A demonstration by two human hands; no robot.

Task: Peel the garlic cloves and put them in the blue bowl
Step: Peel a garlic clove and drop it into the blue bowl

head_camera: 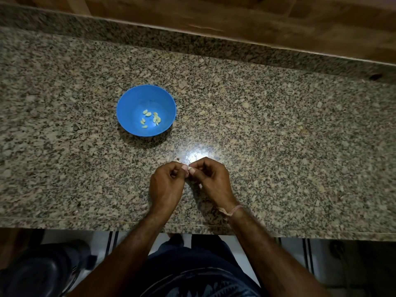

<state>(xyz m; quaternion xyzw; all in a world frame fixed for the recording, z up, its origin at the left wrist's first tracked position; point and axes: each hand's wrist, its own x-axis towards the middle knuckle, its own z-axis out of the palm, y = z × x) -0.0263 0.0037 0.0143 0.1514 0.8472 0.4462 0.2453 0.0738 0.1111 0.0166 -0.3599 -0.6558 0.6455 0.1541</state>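
Both forearms come in from the near edge of the granite countertop (278, 125), angled inward so the hands meet at the middle. The left hand (166, 185) and right hand (211, 179) sit knuckles up, fingers curled tight, thumbs and forefingers tip to tip. Between them they pinch a small pale garlic clove (189, 167), held just above the stone and mostly hidden by the fingertips. A thread band (232, 211) circles the right wrist. Up and to the left, well apart from the hands, stands the blue bowl (137, 99), with a scatter of peeled cloves (151, 119) lying on its bottom.
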